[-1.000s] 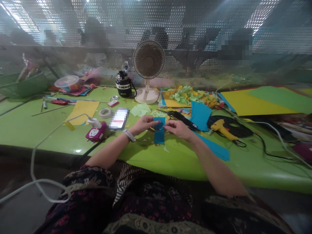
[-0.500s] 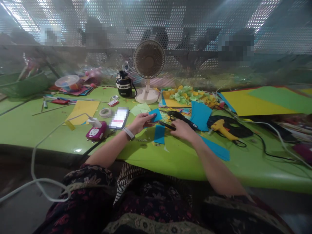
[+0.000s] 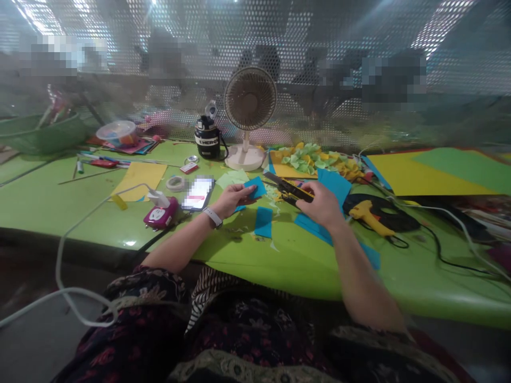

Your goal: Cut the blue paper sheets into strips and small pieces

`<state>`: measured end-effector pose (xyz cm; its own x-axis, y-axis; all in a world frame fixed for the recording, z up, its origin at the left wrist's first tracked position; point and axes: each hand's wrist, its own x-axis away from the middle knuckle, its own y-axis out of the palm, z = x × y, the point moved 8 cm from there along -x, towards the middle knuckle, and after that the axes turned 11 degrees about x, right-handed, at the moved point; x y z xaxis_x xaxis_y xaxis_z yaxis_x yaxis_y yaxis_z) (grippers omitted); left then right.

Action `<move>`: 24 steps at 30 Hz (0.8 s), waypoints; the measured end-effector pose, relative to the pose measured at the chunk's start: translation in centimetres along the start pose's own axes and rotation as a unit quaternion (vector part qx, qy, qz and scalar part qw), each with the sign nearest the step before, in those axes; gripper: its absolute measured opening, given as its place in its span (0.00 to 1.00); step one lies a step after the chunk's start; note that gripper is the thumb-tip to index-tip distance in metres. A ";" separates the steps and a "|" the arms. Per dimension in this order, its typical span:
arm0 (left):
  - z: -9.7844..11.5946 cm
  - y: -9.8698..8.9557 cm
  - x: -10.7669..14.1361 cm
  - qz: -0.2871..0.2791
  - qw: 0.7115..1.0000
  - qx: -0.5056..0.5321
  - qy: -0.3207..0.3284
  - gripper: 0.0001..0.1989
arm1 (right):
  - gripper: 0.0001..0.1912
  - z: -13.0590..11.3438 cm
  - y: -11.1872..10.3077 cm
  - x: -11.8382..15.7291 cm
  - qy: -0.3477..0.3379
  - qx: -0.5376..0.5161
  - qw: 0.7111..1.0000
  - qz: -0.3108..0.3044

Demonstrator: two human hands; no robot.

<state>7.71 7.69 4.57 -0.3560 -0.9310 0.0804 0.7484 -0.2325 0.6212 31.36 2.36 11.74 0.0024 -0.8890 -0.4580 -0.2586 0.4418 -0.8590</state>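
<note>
My left hand (image 3: 235, 197) pinches a small piece of blue paper (image 3: 255, 187) between thumb and fingers, above the green table. To its right, my right hand (image 3: 321, 202) is closed around a long black-and-yellow tool (image 3: 293, 190), whose grey end points left toward the paper. The tool's exact kind is not clear. Below and between the hands, a blue paper rectangle (image 3: 263, 222) lies flat. Longer blue paper strips (image 3: 313, 227) are under and beside my right forearm. A larger blue sheet (image 3: 333, 183) lies partly behind my right hand.
A fan (image 3: 250, 98) and black bottle (image 3: 206, 141) stand at the back. Left are a phone (image 3: 197, 192), tape roll (image 3: 175, 183) and purple power socket (image 3: 160, 213). A yellow glue gun (image 3: 369, 217) lies right. Green and yellow paper pieces (image 3: 315, 158) are heaped behind.
My right hand has shifted right and up, and the black-and-yellow tool now shows more fully in it, raised. My left hand still holds the blue paper. The view has shifted slightly.
</note>
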 end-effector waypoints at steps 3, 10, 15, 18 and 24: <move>0.2 -0.2 -0.1 -0.001 1.000 0.000 0.011 0.22 | 0.12 0.2 -0.7 -0.1 -0.022 -0.022 0.999 -0.012; 0.6 -0.4 -0.2 -0.006 1.000 -0.016 0.015 0.21 | 0.11 0.4 -0.9 0.0 -0.043 -0.035 0.997 -0.049; 0.7 -0.4 -0.3 0.000 1.000 -0.023 0.020 0.22 | 0.13 0.4 -0.7 0.0 -0.029 -0.030 0.997 -0.070; 0.8 -0.4 -0.3 0.001 0.999 -0.024 0.026 0.22 | 0.14 0.4 -0.7 -0.1 -0.028 -0.031 0.996 -0.074; 0.8 -0.5 -0.3 0.001 0.999 -0.024 0.028 0.23 | 0.11 0.5 -0.8 -0.1 -0.027 -0.039 0.996 -0.069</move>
<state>7.02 8.33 4.86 -0.3237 -0.9455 0.0362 0.7754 -0.2432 0.5828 32.07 2.14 12.30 0.0942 -0.9322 -0.3494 -0.3262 0.3026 -0.8956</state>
